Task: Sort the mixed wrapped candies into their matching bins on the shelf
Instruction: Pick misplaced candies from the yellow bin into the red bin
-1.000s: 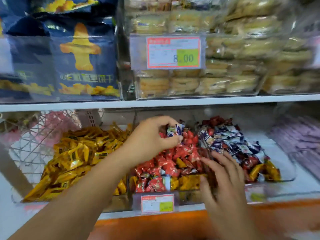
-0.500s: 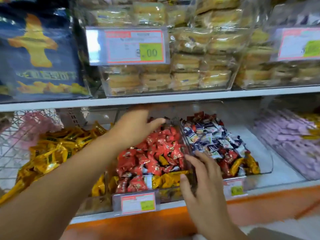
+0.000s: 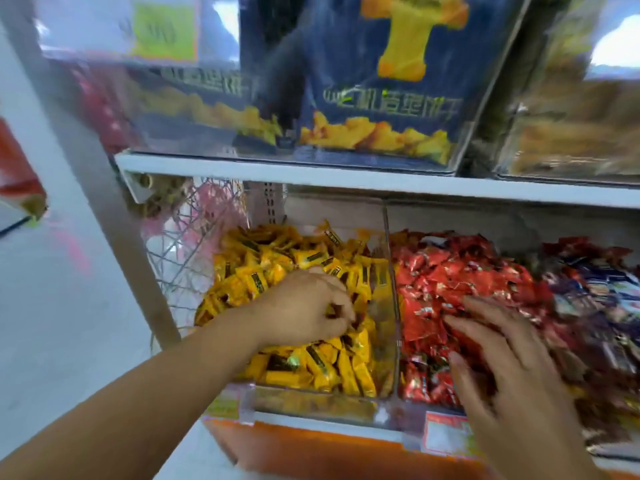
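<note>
Yellow wrapped candies [image 3: 277,265] fill the left clear bin [image 3: 311,403]. My left hand [image 3: 304,310] hangs over them, knuckles up. Its fingers curl down with the tips pinched among the yellow wrappers. Whether they grip a candy is hidden. Red wrapped candies [image 3: 450,275] fill the middle bin, behind a clear divider [image 3: 389,271]. My right hand [image 3: 512,368] lies flat over the red pile with fingers spread and nothing in it. Blue-and-white candies [image 3: 595,292], blurred, lie in the bin at the far right.
A wire basket [image 3: 187,251] with pink items stands left of the yellow bin, beside the shelf's grey upright [image 3: 104,202]. A white shelf board [image 3: 346,181] above carries dark blue snack bags [image 3: 381,81]. A price label [image 3: 446,434] hangs on the orange shelf front [image 3: 311,452].
The view has swung left. My left hand has moved from the red and blue bins to the yellow bin. My right hand now rests on the red candies.
</note>
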